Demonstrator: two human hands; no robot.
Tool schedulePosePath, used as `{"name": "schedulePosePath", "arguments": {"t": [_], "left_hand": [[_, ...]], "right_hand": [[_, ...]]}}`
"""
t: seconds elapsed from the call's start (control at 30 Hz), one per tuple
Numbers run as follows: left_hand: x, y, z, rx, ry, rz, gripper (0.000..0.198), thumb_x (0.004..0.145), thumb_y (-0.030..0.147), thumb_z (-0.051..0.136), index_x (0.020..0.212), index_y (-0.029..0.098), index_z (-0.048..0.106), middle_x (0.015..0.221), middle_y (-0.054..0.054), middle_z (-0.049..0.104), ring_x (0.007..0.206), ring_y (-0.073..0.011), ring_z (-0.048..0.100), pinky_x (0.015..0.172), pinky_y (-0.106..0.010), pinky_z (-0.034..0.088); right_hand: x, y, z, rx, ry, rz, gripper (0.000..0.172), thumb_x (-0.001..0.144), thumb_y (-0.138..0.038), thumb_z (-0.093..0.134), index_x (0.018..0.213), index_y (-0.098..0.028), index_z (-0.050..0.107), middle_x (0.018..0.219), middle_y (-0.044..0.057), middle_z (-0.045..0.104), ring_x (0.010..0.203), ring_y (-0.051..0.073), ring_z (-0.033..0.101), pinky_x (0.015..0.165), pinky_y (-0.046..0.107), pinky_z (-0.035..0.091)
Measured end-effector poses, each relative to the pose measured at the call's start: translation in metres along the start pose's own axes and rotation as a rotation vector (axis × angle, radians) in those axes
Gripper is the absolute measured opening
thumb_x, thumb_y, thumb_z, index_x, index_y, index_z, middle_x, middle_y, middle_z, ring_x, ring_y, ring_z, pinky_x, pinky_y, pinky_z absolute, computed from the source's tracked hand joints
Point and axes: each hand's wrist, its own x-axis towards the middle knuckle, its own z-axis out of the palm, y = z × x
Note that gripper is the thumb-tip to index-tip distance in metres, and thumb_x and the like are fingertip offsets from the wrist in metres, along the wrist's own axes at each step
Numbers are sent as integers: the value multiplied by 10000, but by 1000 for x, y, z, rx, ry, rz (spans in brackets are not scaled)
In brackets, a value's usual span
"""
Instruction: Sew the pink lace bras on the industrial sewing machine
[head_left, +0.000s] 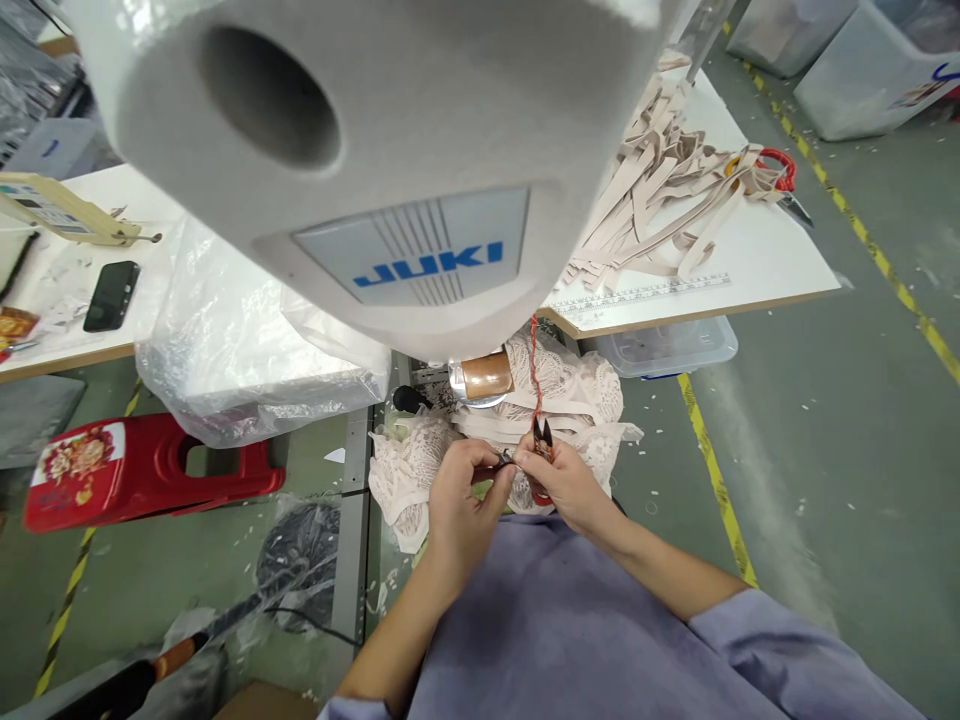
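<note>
Beige lace garments (411, 470) lie below the sewing machine head (420, 240). Above them, my left hand (469, 495) pinches a small dark piece between thumb and fingers; it is too small to name. My right hand (559, 480) meets it, thumb and finger closed at the same piece. Thread snips (543, 440) with dark blades and an orange-red handle are held within my right hand, blades pointing away from me. A red twisted cord (535, 365) runs from the machine down to the snips.
On the right tabletop (780, 275) are beige straps (645, 190) and red-handled scissors (780, 168). A plastic-covered surface (247, 340), a phone (111, 296) and a red stool (150, 475) are at left. A clear bin (667, 345) sits under the right table.
</note>
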Motion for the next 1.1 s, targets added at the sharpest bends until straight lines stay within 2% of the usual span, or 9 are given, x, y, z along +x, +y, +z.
{"name": "schedulePosePath", "arguments": {"t": [0.3,0.53,0.73,0.97,1.1], "left_hand": [[0,-3,-1,13,-22,32,142,866,111,638,878,203,531,881,0,576,797,-78,585,685,-135,527],[2,0,-1,-20,-10,21,137,868,112,632,887,206,534,894,2,578,798,-70,595,690,-124,526],[2,1,-1,-41,-12,13,138,869,114,630,888,209,533,892,6,575,791,-68,591,691,-121,526],[2,0,-1,-74,-25,-20,140,865,113,634,885,213,538,897,1,577,807,-78,595,693,-132,527],[1,2,-3,-77,-37,-39,144,860,112,636,882,216,538,895,-1,582,801,-81,597,684,-136,524]], "right_hand": [[3,-6,1,26,32,-4,373,711,-505,711,682,-196,504,491,-99,336,435,56,248,412,216,188],[4,-10,2,131,-10,59,438,662,-554,765,684,-194,517,460,-117,304,412,44,211,398,215,146],[4,-8,2,186,-15,79,428,650,-531,790,681,-186,538,465,-113,311,415,43,213,404,220,133],[4,-12,0,259,-38,146,450,634,-561,784,769,-155,643,526,-105,293,443,41,196,434,225,129],[6,-10,-2,250,-35,117,497,647,-607,771,798,-146,667,555,-98,296,448,39,206,440,229,147]]}}
